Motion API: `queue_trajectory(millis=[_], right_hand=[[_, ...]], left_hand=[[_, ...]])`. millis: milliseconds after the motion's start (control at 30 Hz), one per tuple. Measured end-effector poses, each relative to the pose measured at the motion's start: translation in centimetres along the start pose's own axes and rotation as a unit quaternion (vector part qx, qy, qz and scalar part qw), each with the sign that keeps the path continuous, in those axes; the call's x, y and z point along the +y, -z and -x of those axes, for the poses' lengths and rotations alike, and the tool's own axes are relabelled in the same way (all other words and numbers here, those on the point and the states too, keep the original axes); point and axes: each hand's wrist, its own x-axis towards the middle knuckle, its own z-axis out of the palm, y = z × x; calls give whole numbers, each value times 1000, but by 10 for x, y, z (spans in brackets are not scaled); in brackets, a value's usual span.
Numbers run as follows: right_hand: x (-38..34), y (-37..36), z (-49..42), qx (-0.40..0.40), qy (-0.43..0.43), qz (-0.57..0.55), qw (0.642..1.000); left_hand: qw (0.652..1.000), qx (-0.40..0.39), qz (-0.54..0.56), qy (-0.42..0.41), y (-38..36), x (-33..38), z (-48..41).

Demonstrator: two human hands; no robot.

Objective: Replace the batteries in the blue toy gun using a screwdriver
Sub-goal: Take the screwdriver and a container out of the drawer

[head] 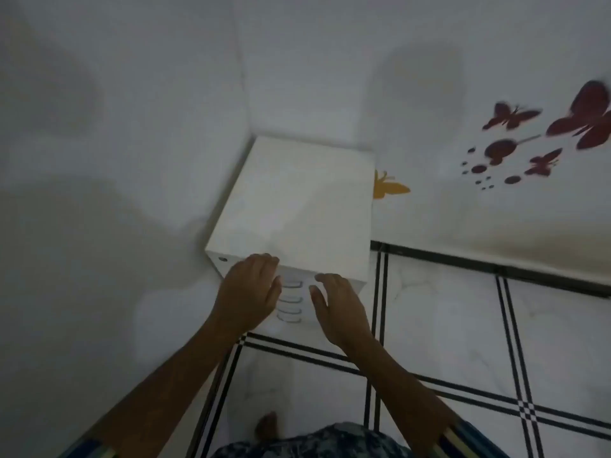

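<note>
Cabinet [297, 206], white, standing in a room corner, seen from above. My left hand [246, 292] and right hand [340, 309] hold nothing; fingers loose, they reach at its stacked drawers [291, 302]. Toy gun, screwdriver and batteries are nowhere in view, perhaps inside a drawer. I judge the task barely begun: fetching, unscrewing and swapping all remain.
</note>
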Motion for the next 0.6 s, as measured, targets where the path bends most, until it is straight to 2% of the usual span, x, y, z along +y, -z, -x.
queue_trajectory(millis=[167,300,400,500,600], right_hand=[[37,-87,-42,-45,-39,-46,997],[56,-134,-64,-63,-43,-39,996],[68,-155,-63,-52,-26,-6,998],[66,-159,-57,-33,-15,12,999],[57,-156,-47,-60,-22,35,997]], left_hand=[[996,-91,24,2,-112,-43,0],[986,-166,15,-4,-164,-69,2],[980,-198,11,9,-186,-76,13],[981,-190,26,36,-187,-72,21],[979,-195,51,44,-177,-57,24]])
